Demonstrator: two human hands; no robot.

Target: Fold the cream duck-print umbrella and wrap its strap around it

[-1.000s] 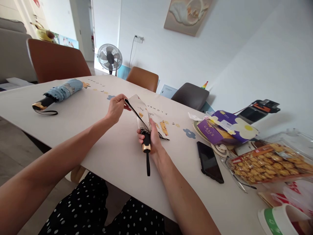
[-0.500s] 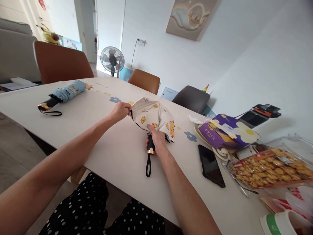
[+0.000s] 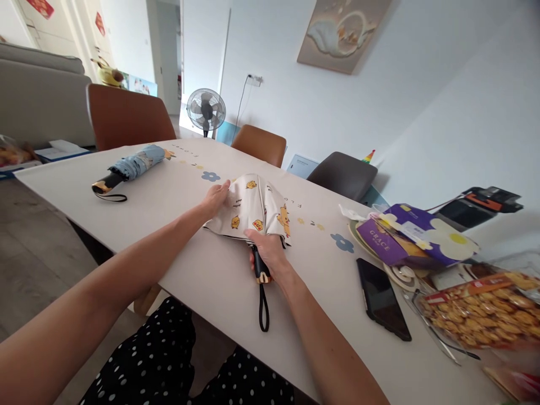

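A cream folding umbrella (image 3: 253, 208) printed with yellow ducks lies on the white table (image 3: 177, 191) in front of me. My right hand (image 3: 268, 254) is closed round its black handle, whose wrist strap (image 3: 264, 308) trails toward the table's near edge. My left hand (image 3: 217, 197) lies flat on the loose canopy cloth at its left side, fingers stretched out.
A rolled blue umbrella (image 3: 130, 167) lies at the far left of the table. To the right are a black phone (image 3: 383, 298), a purple packet (image 3: 415, 236) on a plate, and a bag of snacks (image 3: 481, 312). Chairs (image 3: 126, 118) and a fan (image 3: 206, 109) stand behind.
My left hand let go of the canopy edge it was pinching and now presses flat on the cloth. The canopy has spread and come down onto the table.
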